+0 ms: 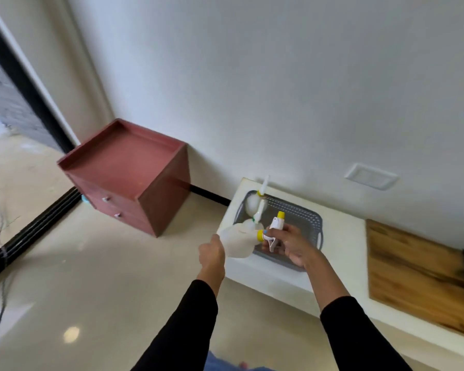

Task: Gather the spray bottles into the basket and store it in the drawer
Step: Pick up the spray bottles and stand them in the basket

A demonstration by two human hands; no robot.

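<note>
White counter (332,263) carries the grey basket (310,219), two bottles inside; left hand (212,254) cups the third spray bottle (237,241), right hand (288,243) grips its trigger head, steering it in

Basket (303,218) front wall behind hands (292,245).

Head view, tilted down (wide-angle), hands (211,253) close
</note>
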